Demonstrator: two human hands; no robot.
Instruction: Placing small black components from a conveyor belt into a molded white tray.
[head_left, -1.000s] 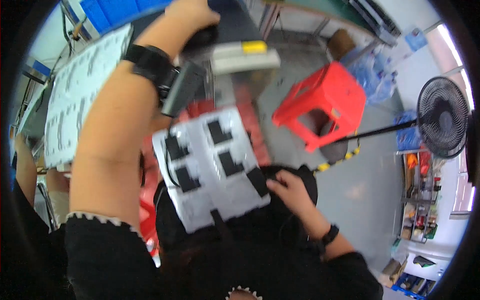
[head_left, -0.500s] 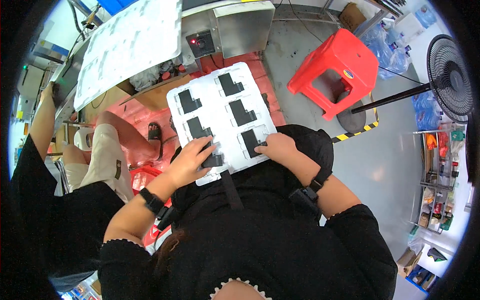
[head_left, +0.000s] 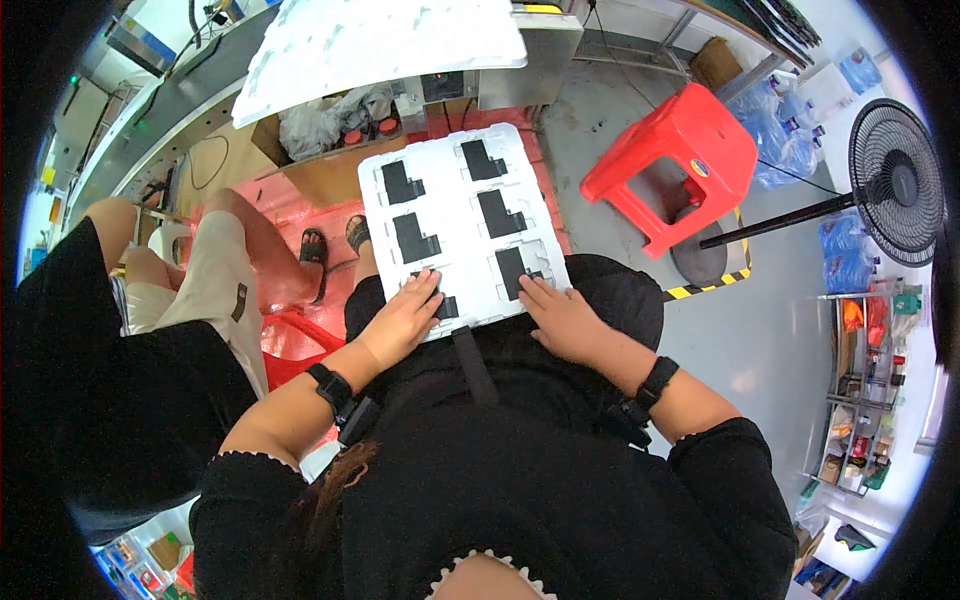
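A white moulded plastic tray [head_left: 452,222] rests tilted on my lap, with several flat black L-shaped pieces in its pockets. My left hand [head_left: 400,322] lies palm down over the tray's near left corner. Its extended fingers partly hide the black piece [head_left: 447,306] there. At the near right corner, my right hand [head_left: 566,318] has its fingers spread, the tips touching another black piece [head_left: 510,272]. Farther up the tray, more black pieces lie in two columns, among them the far left one [head_left: 400,183] and the far right one [head_left: 480,160].
A large white sheet [head_left: 385,55] lies on the metal bench line [head_left: 165,125] ahead. A co-worker's leg [head_left: 215,270] and sleeve are close on my left. To the right stand a red stool [head_left: 705,140] and a black floor fan [head_left: 895,185], with shelving [head_left: 860,400] beyond.
My fingers have flattened out over the two near pieces. The white sheet on the bench has moved right. The co-worker's arm has come down from the bench, and the whole view has shifted slightly.
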